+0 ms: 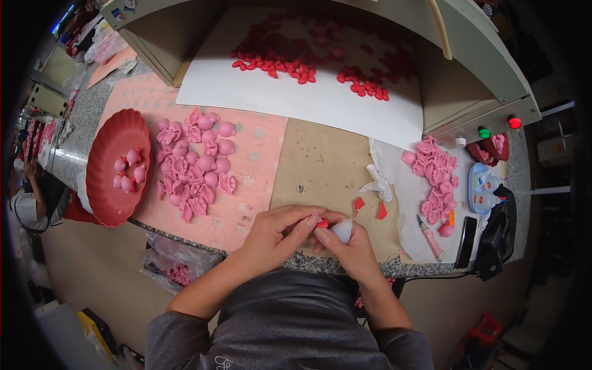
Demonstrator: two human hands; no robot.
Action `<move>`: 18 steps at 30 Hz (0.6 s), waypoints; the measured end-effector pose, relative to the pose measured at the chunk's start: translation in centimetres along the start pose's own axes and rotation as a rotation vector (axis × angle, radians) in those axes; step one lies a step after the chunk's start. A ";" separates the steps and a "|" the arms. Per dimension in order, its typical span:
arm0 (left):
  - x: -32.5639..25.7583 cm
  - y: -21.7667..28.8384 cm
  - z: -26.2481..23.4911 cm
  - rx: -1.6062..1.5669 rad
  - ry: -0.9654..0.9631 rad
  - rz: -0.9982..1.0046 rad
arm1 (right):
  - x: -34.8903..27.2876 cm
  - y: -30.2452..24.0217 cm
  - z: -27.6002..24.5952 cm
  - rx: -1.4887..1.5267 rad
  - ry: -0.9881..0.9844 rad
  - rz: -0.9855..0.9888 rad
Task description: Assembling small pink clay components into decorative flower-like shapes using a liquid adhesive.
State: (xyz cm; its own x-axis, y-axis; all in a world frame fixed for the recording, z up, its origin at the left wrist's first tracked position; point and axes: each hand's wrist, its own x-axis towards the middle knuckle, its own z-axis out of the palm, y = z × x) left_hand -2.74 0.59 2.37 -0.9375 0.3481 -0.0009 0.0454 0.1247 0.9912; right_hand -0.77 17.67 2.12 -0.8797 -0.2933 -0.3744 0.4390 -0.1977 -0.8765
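My left hand (280, 233) pinches a small red piece (321, 223) with a bit of pink at its edge, close to the table's front edge. Tucked in my right hand (356, 248) is a small translucent squeeze bottle (342, 231), its thin tip angled up and away. My right fingertips also meet the red piece, which is partly hidden by both hands. Just beyond lie two flat red cut pieces (382, 211) on brown paper (320, 160). A heap of pink balls and ruffled pink pieces (197, 163) spreads to the left; another pink pile (435, 176) is on the right.
At far left stands a red scalloped dish (102, 148) with several pink-and-red pieces. Red bow-shaped pieces (271, 65) cover white paper inside an open grey cabinet (487, 117). A glue tube (431, 238), black phone (467, 240) and blue tray (476, 200) line the right side.
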 end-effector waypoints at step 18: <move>0.2 0.1 0.4 -0.258 -0.172 -0.229 | 0.2 -0.2 -0.7 0.051 -0.007 0.059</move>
State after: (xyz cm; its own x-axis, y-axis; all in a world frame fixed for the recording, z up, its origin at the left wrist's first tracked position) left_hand -2.81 1.06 2.46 -0.8405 0.4920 -0.2269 -0.2678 -0.0131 0.9634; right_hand -1.19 18.29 1.96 -0.8507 -0.3121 -0.4229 0.4991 -0.2274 -0.8362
